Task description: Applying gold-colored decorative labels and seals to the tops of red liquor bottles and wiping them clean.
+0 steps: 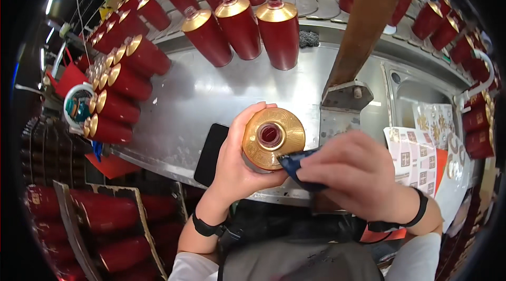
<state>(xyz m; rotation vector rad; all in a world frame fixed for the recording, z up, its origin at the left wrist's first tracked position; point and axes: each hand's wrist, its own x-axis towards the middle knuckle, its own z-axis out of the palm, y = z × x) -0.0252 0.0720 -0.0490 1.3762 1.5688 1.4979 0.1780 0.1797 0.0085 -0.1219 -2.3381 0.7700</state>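
Fingers of our left hand (234, 162) wrap closed around the body of a bottle (273, 137) with a gold shoulder, held at the centre of the frame. Its long axis runs straight up toward the camera, so we look down into the open round neck, red inside. Our right hand (356, 173) comes in from the lower right, its blurred fingers pinched shut on a dark blue cloth (293, 164) that touches the gold shoulder's lower right edge. Both wrists wear black bands. Behind lies a brushed steel table (211, 91), a black phone (211, 153) flat near its front edge. Glossy red bottles (240, 25) with gold shoulders stand along the top and lie stacked at the upper left. Printed label sheets (419, 160) lie at the right.
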